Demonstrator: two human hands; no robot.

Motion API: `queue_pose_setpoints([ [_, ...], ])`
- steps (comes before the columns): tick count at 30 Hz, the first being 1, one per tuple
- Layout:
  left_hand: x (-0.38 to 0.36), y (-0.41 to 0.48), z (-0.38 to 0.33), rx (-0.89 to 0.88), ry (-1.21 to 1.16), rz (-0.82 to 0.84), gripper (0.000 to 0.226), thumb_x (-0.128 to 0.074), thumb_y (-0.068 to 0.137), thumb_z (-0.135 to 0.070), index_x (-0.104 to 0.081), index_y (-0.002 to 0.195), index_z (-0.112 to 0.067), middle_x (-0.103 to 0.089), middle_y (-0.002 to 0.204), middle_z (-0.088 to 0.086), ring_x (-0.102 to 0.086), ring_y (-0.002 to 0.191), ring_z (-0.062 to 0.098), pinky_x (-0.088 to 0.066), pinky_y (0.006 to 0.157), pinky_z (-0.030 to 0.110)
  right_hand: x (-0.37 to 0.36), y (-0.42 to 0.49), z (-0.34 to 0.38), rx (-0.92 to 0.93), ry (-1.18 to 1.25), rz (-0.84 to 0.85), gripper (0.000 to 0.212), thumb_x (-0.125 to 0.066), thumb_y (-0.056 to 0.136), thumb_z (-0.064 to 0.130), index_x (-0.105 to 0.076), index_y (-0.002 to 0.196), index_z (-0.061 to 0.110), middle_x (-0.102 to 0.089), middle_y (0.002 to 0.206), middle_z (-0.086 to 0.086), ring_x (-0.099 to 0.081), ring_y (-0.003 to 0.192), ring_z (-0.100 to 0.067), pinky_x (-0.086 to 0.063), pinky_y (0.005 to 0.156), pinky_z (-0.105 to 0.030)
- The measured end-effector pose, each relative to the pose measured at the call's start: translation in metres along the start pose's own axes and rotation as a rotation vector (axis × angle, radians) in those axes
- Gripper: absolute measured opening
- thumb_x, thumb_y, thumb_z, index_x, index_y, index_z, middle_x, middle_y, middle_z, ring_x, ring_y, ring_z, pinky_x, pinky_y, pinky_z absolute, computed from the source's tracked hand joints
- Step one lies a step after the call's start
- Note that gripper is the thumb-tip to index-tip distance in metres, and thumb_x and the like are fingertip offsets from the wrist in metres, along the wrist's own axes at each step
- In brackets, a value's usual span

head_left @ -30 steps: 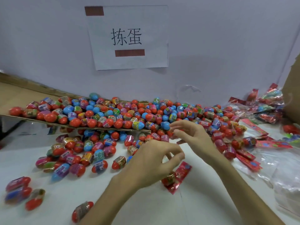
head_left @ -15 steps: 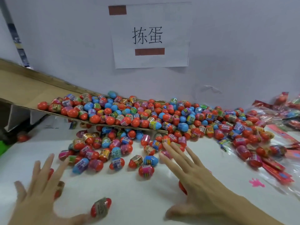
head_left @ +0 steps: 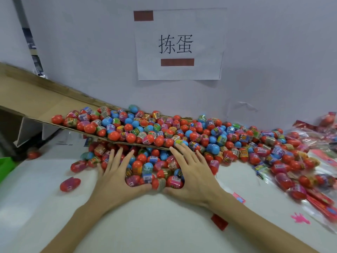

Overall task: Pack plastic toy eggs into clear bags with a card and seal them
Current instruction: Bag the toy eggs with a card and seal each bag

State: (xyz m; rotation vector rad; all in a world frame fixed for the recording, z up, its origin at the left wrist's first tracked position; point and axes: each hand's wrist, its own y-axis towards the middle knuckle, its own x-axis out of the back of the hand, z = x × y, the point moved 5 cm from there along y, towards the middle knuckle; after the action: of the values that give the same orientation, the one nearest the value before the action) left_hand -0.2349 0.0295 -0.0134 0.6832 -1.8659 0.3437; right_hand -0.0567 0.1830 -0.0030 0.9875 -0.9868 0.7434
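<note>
On the white table (head_left: 164, 227), between the two palms, I see a cluster of glossy oval plastic eggs (head_left: 145, 172), red and blue with shiny printed bands. The left hand (head_left: 116, 172) and right hand (head_left: 193, 178) lie flat, fingers straight and spread, bracketing that cluster with thumbs nearly meeting. More eggs heap on a sloping corrugated cardboard flap (head_left: 54, 108) behind. One stray egg (head_left: 70, 184) lies apart at left. Crinkly clear bags (head_left: 300, 190) of eggs pile at right.

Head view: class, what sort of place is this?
Probably a toy-packing workbench: plastic toy eggs heaped on a cardboard ramp, filled clear bags piled at right, a paper sign on the wall.
</note>
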Motion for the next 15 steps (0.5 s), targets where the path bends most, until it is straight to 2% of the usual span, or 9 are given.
queue_pose_setpoints([
  [3, 0.001, 0.005, -0.001, -0.012, 0.059, -0.065, 0.132, -0.024, 0.050, -0.108, -0.005, 0.163, -0.043, 0.012, 0.172, -0.009, 0.020, 0.157, 0.015, 0.009, 0.125, 0.060, -0.002, 0.000, 0.004, -0.014, -0.003, -0.085, 0.104, -0.046, 0.077, 0.090, -0.024, 0.159, 0.030, -0.034, 0.159, 0.007, -0.027, 0.149, -0.014, -0.023, 0.123, -0.043],
  [5, 0.000, 0.003, 0.001, -0.049, 0.103, -0.090, 0.126, -0.024, 0.053, -0.108, -0.010, 0.162, -0.046, 0.001, 0.172, -0.011, 0.012, 0.159, 0.015, 0.009, 0.125, 0.060, -0.003, 0.000, 0.003, -0.016, -0.003, -0.090, 0.102, -0.045, 0.075, 0.091, -0.028, 0.156, 0.031, -0.039, 0.154, 0.007, -0.035, 0.143, -0.015, -0.027, 0.119, -0.043],
  [7, 0.000, 0.007, -0.001, -0.093, 0.084, -0.052, 0.120, -0.030, 0.055, -0.106, -0.018, 0.159, -0.049, -0.017, 0.167, -0.015, -0.005, 0.158, 0.013, -0.007, 0.126, 0.058, -0.003, 0.003, 0.000, -0.016, -0.015, -0.061, 0.103, -0.041, 0.074, 0.095, -0.028, 0.156, 0.034, -0.038, 0.154, 0.006, -0.038, 0.140, -0.017, -0.028, 0.117, -0.044],
  [9, 0.004, 0.015, -0.005, -0.134, 0.032, -0.011, 0.115, -0.037, 0.056, -0.103, -0.026, 0.157, -0.048, -0.029, 0.159, -0.017, -0.020, 0.152, 0.011, -0.027, 0.123, 0.049, -0.003, 0.008, 0.000, 0.011, -0.027, -0.021, 0.102, -0.039, 0.074, 0.095, -0.025, 0.156, 0.037, -0.035, 0.155, 0.004, -0.039, 0.138, -0.019, -0.029, 0.116, -0.046],
  [12, 0.003, 0.028, -0.018, -0.209, -0.032, 0.032, 0.108, -0.044, 0.058, -0.099, -0.031, 0.154, -0.051, -0.038, 0.151, -0.020, -0.030, 0.143, 0.007, -0.034, 0.117, 0.042, -0.003, 0.016, 0.000, 0.069, -0.038, 0.055, 0.095, -0.044, 0.077, 0.089, -0.021, 0.157, 0.042, -0.030, 0.158, 0.002, -0.036, 0.139, -0.022, -0.030, 0.116, -0.049],
  [15, -0.002, 0.031, -0.029, -0.260, -0.084, 0.003, 0.099, -0.046, 0.062, -0.095, -0.038, 0.150, -0.051, -0.044, 0.141, -0.021, -0.034, 0.133, 0.007, -0.037, 0.112, 0.039, -0.003, 0.022, -0.002, 0.098, -0.020, 0.074, 0.087, -0.053, 0.078, 0.080, -0.030, 0.152, 0.042, -0.033, 0.154, 0.004, -0.036, 0.133, -0.022, -0.039, 0.109, -0.045],
])
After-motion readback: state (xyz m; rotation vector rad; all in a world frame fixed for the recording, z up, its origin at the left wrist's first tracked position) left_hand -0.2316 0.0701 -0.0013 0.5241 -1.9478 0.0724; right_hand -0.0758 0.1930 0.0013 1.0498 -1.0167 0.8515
